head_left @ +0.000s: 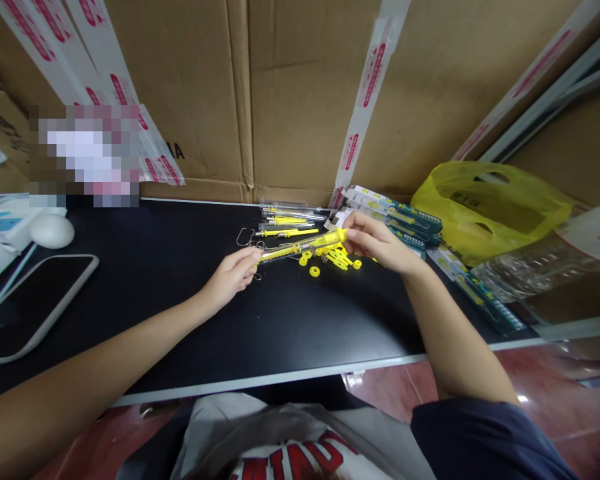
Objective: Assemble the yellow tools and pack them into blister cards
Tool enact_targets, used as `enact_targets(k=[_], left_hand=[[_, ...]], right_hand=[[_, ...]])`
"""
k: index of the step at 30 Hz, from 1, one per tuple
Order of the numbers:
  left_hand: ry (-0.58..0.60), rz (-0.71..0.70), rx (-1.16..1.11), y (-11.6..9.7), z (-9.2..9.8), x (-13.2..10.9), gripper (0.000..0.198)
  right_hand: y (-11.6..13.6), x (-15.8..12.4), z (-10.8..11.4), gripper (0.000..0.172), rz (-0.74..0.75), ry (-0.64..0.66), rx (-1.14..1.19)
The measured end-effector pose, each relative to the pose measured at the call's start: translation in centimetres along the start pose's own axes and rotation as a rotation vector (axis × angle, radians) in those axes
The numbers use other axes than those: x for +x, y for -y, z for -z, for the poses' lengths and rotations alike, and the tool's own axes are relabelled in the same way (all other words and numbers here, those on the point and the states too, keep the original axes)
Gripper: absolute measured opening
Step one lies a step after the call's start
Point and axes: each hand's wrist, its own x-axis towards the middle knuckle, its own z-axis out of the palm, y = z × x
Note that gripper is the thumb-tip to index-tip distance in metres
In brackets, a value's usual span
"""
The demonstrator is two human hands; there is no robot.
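A long yellow and clear tube [300, 247], like a spring scale, stretches between my two hands above the black table [180, 267]. My left hand [233, 275] pinches its left end with closed fingers. My right hand [373, 241] grips its yellow right end. Under the tube lie several small yellow rings and plastic parts [330, 259]. Behind it rests a row of similar clear and yellow tubes [287, 221], with a wire hook [244, 235] to their left.
Packaged cards [397, 217] lie at the back right beside a yellow plastic bag [490, 207]. A clear plastic bottle [530, 267] lies at the right edge. A tablet [35, 300] and a white mouse [53, 230] sit at the left. Cardboard boxes [280, 87] wall the back.
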Motion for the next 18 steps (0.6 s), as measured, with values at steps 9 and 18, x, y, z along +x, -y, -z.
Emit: enact_targets(k=[9, 18], left_hand=[[0.008, 0.009, -0.003, 0.11, 0.0, 0.07, 0.042], [0.011, 0.006, -0.004, 0.23, 0.12, 0.07, 0.039]], right_hand=[[-0.2, 0.05, -0.11, 0.044, -0.038, -0.061, -0.121], [-0.1, 0.02, -0.25, 0.015, 0.0, -0.018, 0.008]])
